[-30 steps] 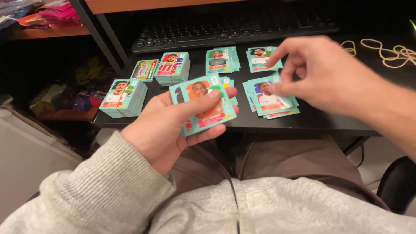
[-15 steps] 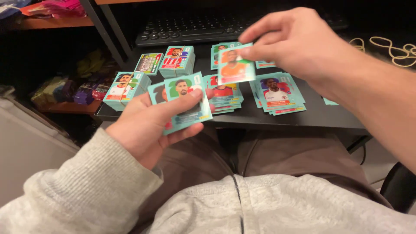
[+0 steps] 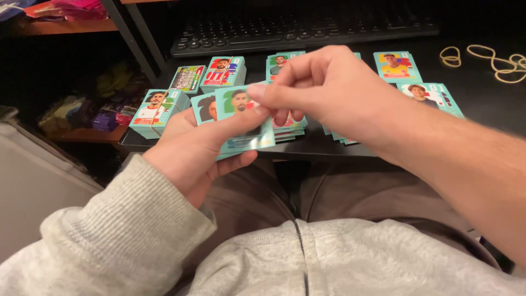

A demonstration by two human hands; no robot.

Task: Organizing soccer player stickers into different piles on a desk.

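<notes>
A: The fanned stack of teal-bordered portrait cards (image 3: 235, 123) sits in the person's left hand (image 3: 194, 151), fingers curled beneath it and the thumb lying across its face, out over the lap just in front of the black desk's (image 3: 482, 104) edge.

B: And to the left of that?

A: A rubber-banded pile of the same teal cards (image 3: 156, 112) stands at the desk's left corner, with two more piles behind it near the black keyboard (image 3: 307, 30).

B: What does the right hand do?

A: The right hand (image 3: 323, 90) is closed in a pinch, thumb and forefinger meeting on the top card of the held stack (image 3: 243, 105). Loose piles lie under and beyond it.

B: So which step is this?

A: By the look of it, the sort is mid-way: one card is being lifted off. The next move calls for peeling only that card free, then matching it to the right pile.

B: Further right?

A: Two single cards face up, then tan rubber bands (image 3: 493, 60) at the far right.
</notes>
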